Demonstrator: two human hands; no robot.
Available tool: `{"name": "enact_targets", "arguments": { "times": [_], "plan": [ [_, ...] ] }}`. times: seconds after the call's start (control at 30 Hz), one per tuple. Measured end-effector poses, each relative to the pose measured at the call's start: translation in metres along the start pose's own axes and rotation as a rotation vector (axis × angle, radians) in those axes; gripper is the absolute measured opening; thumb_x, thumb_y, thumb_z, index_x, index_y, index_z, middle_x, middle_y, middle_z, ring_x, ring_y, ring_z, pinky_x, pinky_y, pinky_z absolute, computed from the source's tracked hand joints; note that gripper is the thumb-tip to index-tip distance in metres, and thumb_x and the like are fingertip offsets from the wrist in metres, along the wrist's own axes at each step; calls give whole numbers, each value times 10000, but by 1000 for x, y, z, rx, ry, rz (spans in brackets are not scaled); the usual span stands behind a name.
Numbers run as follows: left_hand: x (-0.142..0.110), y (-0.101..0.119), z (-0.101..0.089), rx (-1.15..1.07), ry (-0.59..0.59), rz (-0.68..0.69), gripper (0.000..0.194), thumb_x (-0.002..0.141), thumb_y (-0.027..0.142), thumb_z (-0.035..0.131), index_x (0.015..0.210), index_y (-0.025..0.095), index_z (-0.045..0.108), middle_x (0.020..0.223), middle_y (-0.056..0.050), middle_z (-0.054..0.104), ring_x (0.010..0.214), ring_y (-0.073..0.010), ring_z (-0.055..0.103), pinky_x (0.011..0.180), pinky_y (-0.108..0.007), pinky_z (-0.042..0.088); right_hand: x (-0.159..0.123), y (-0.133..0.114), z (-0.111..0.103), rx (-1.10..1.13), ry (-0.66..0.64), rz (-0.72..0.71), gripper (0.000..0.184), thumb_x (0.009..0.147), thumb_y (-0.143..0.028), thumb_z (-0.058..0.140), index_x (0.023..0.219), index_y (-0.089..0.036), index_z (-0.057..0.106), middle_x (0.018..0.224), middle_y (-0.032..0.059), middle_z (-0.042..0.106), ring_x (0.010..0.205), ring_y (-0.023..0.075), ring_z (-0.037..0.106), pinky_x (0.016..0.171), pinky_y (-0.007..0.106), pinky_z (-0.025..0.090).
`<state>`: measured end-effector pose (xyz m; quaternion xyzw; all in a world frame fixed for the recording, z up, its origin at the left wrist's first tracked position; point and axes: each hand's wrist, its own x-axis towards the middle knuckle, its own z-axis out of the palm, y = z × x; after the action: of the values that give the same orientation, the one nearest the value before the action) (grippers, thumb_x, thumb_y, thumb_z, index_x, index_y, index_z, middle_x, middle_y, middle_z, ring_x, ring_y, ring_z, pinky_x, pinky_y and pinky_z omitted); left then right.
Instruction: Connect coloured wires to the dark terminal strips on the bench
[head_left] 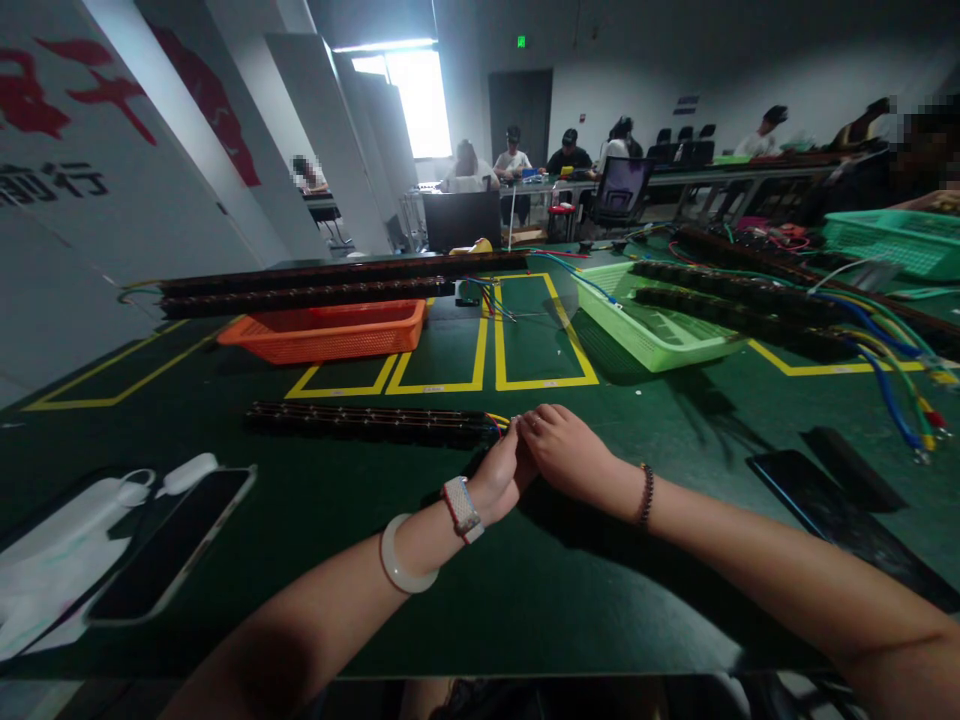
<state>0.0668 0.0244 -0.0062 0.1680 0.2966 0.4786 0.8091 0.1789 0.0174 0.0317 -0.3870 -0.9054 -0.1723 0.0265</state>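
Observation:
In the head view a long black bar-shaped assembly, with thin lines along its top, lies crosswise on the green table. Short yellow, red and blue wires come out of its right end and run into my fingers. My left hand is closed at those wires, its thumb pointing up. From the right, my right hand presses against it with bent fingers, closed at the same spot. The wire ends are hidden between both hands; a tiny bright bit shows at the fingertips.
Behind are an orange basket and a light green basket, with similar long black assemblies resting across them. A phone and white charger items lie left; a dark phone lies right. People sit at far tables.

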Motion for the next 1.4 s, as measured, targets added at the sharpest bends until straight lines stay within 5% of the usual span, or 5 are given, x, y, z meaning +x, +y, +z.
{"name": "enact_targets", "arguments": {
  "times": [0.2, 0.53, 0.97, 1.17, 1.4],
  "plan": [
    [-2, 2, -4, -46, -42, 4, 199, 838, 283, 585, 696, 155, 531, 643, 21, 574, 598, -80, 522, 609, -206, 424, -5, 7, -30, 82, -32, 171, 186, 886, -279, 513, 880, -124, 615, 870, 122, 599, 817, 218, 548, 687, 316, 358],
    [-6, 2, -1, 73, -55, -29, 263, 876, 382, 504, 850, 152, 628, 882, -64, 668, 876, -166, 610, 834, -311, 456, -5, 13, -10, 211, -210, 217, 139, 885, -211, 494, 951, -133, 589, 856, 109, 650, 749, 197, 636, 616, 265, 421],
    [-6, 0, -2, 73, -100, -28, 326, 901, 392, 443, 877, 130, 635, 936, -103, 673, 918, -184, 615, 878, -340, 456, -5, 28, -16, 375, -346, 297, 152, 839, -288, 563, 923, -164, 589, 843, 93, 676, 727, 194, 637, 551, 238, 375],
    [-10, 3, 2, 139, -143, -6, 304, 890, 399, 467, 911, 141, 626, 912, -100, 671, 927, -175, 613, 885, -336, 448, -1, 52, -19, 524, -310, 381, 212, 838, -355, 544, 790, -170, 636, 713, 57, 662, 590, 135, 569, 494, 223, 309],
    [-12, 5, 2, 188, -85, -49, 365, 917, 380, 410, 868, 91, 629, 871, -128, 659, 829, -167, 625, 807, -295, 460, 2, 71, 18, 475, -7, 435, 191, 868, -351, 547, 853, -170, 605, 786, 51, 651, 675, 137, 563, 561, 219, 319]
  ]
}}
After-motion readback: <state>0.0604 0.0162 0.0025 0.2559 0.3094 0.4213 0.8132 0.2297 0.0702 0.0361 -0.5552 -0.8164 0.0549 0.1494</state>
